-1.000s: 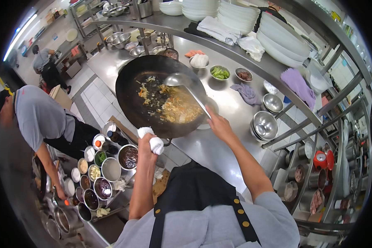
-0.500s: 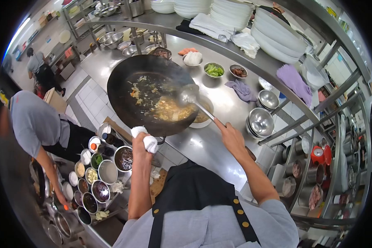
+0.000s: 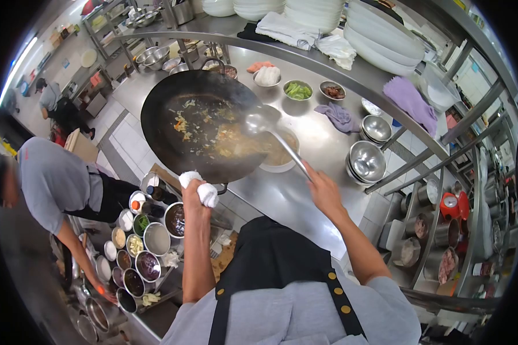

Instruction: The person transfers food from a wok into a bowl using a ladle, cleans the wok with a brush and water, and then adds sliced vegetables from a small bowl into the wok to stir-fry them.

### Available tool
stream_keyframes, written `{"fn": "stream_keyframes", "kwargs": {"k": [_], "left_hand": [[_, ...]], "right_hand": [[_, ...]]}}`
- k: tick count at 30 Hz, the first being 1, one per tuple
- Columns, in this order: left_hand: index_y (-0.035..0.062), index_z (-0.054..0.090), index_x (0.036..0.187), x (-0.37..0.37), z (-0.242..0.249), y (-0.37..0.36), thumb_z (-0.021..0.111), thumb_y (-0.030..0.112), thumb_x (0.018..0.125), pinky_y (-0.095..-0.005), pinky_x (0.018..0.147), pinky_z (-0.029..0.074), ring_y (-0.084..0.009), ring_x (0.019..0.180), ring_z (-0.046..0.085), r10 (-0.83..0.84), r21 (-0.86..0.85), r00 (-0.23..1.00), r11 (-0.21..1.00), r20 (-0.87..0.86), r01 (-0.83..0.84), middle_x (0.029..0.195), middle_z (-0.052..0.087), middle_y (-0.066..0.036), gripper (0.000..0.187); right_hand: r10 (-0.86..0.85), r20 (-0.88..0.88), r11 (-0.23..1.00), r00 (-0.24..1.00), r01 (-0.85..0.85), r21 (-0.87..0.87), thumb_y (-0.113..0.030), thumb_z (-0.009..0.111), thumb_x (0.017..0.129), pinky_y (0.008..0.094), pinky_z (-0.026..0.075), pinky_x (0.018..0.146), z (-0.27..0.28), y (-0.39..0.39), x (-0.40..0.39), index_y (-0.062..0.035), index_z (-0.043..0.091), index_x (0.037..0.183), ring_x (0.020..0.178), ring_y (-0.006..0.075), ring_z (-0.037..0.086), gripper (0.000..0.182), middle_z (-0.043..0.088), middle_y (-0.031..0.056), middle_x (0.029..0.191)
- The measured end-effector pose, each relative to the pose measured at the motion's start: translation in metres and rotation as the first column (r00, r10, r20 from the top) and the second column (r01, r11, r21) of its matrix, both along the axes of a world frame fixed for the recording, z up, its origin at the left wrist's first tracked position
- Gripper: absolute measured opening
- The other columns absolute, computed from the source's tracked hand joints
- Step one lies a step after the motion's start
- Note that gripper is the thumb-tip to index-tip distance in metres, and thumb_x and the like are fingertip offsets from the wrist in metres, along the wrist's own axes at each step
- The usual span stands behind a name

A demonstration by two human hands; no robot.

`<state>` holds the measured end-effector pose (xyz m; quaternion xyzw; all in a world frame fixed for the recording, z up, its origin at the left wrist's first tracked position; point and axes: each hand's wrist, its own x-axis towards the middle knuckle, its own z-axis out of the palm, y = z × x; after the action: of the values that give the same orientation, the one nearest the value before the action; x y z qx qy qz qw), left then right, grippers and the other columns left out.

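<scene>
A large black wok [image 3: 162, 135] is tilted above the metal counter, its right rim beside a pale bowl [image 3: 281, 167]. My left hand [image 3: 195, 198] is closed around a folded white cloth [image 3: 208, 196] at the wok's near handle [image 3: 223, 188]. Noodle-like food [image 3: 230, 141] with broth lies toward the wok's right side, with bits of egg and vegetable farther left. My right hand [image 3: 324, 190] grips the long handle of a steel ladle [image 3: 259, 121]. The ladle's bowl is over the wok's right rim, and steam blurs the food beneath. The pale bowl's contents are partly hidden.
Bowls of green vegetable [image 3: 297, 90] and dark meat [image 3: 332, 90] stand behind, near a purple cloth [image 3: 336, 117]. Stacked steel bowls [image 3: 367, 161] sit right. An overhead shelf [image 3: 236, 38] holds plates. A co-worker [image 3: 60, 178] reaches beside seasoning pots [image 3: 157, 238] at left.
The wok and my left hand have shifted slightly left, uncovering more of the pale bowl. The ladle has moved a little left and up. Steam over the food looks thicker.
</scene>
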<state>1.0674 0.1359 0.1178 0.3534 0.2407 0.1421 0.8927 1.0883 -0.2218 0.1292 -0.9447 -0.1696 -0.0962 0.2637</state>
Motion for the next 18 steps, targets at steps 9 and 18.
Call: {"fn": "stream_keyframes", "kwargs": {"k": [9,18], "left_hand": [[0.0088,0.047,0.084,-0.018,0.025,-0.015,0.052,-0.005,0.072,-0.0291,0.037,0.039,-0.0161,0.045,0.049,-0.049,-0.071,0.999,0.996,0.002,0.049,0.065,0.047,-0.003,0.019],[0.0083,0.046,0.081,-0.009,0.022,-0.019,0.051,-0.004,0.072,-0.029,0.037,0.038,-0.0156,0.044,0.048,-0.04,-0.059,0.999,0.997,0.023,0.041,0.061,0.046,-0.003,0.016]], "right_hand": [[0.137,0.009,0.977,0.991,-0.137,0.165,-0.011,0.055,0.088,0.0468,0.048,0.082,0.004,0.095,0.074,-0.0272,0.038,0.143,0.095,0.0379,0.059,0.06,0.06,0.0182,0.101],[0.026,-0.1,0.998,0.995,-0.032,-0.056,-0.008,0.048,0.09,0.047,0.048,0.07,-0.019,0.016,0.009,-0.0255,0.042,0.142,0.078,0.0374,0.06,0.055,0.055,0.016,0.092]]}}
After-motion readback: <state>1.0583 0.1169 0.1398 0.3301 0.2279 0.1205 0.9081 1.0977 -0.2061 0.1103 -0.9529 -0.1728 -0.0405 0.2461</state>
